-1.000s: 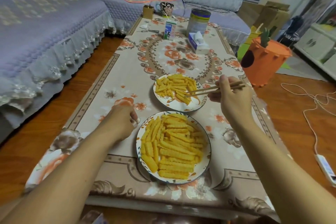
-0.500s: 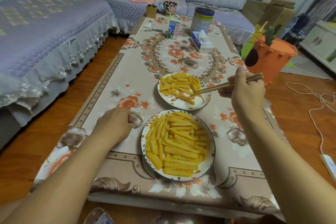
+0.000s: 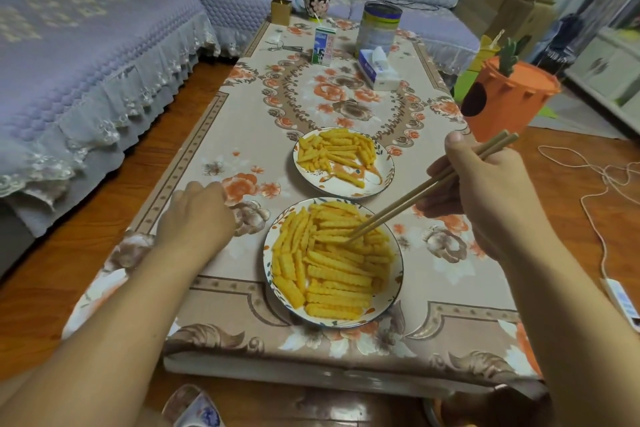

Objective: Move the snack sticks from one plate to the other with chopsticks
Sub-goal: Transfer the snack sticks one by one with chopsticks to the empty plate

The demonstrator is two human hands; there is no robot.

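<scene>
Snack sticks fill the near plate, a heap of crinkled yellow pieces lying mostly crosswise. The right hand grips a pair of chopsticks, thumb up and fingers curled round the shafts; the tips are close together and dip into the heap near its far right part. Whether a stick is caught between them I cannot tell. The left hand rests knuckles-up on the table just left of the near plate, fingers curled under and holding nothing that I can see.

The far plate sits just beyond the near one, apart from it by a narrow gap. It holds fewer sticks, mostly across its far and left part, with bare patterned china showing at the near right.

Half a second ago the chopstick tips were over the far plate; now they have swung back and down into the near one, and the right hand has come nearer. The left hand has hardly shifted.

The table wears a beige cloth with orange flowers. At its far end stand a milk carton, a tin, a tissue pack, a mug and a small brown box. A sofa in lilac quilting runs along the left and behind. An orange carrot-shaped bin stands on the wooden floor to the right, with a white cable trailing near it.
</scene>
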